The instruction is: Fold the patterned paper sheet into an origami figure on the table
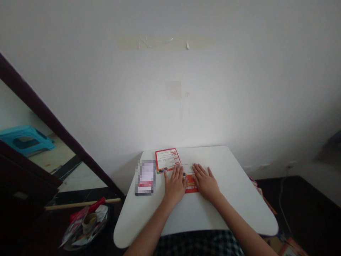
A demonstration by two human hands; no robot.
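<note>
Both of my hands lie flat on a red and white printed sheet (191, 185) in the middle of the white table. My left hand (175, 185) has its fingers spread over the sheet's left side, its fingertips by the lower edge of a second sheet. My right hand (206, 183) rests on the right side, fingers stretched out. Between the hands the orange and red part of the sheet shows; the rest is partly covered. The second sheet, a red-bordered card with printed text (167, 159), lies behind my left hand.
A phone, partly pixelated (145, 177), lies at the left of the white table (197, 220). The table's back edge meets the wall. On the floor at left stands a filled bin (89, 225); a blue stool (26, 138) shows in a mirror.
</note>
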